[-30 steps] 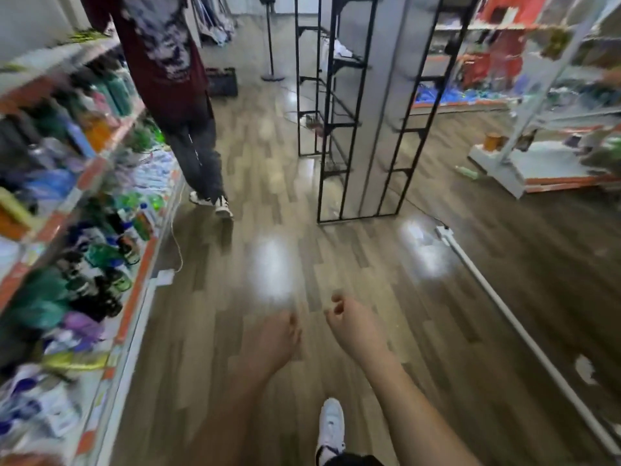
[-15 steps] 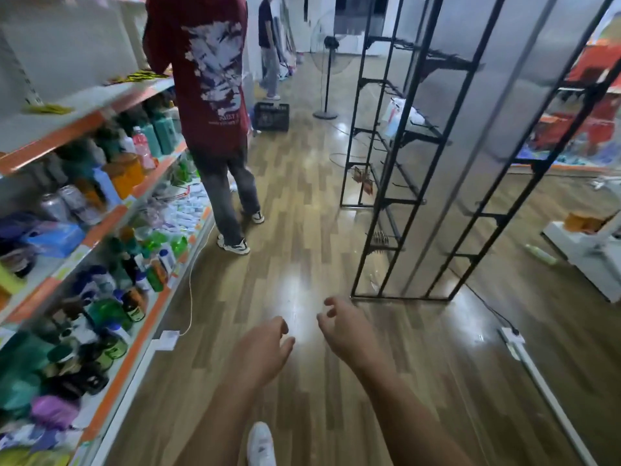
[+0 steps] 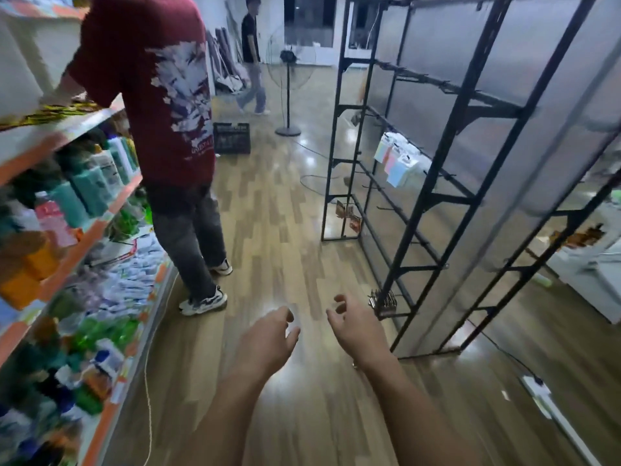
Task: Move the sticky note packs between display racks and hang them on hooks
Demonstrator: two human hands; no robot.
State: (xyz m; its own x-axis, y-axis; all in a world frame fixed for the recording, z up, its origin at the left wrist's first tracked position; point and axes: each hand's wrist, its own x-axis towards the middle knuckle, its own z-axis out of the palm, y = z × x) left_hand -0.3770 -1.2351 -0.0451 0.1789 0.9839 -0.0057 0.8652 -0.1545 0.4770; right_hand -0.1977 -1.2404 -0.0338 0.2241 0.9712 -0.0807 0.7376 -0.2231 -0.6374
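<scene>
While hands (image 3: 312,334) hang empty, packs (image 3: 396,161) on rack (image 3: 467,105)

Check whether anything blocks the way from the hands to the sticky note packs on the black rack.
Nothing visible does. Both the left hand and the right hand are empty and held over bare floor. The packs hang on the rack ahead to the right. The person in the red shirt stands off to the left, by the shelves.

blurred shelf goods (image 3: 84,331); rack's (image 3: 470,105) top cut off
</scene>
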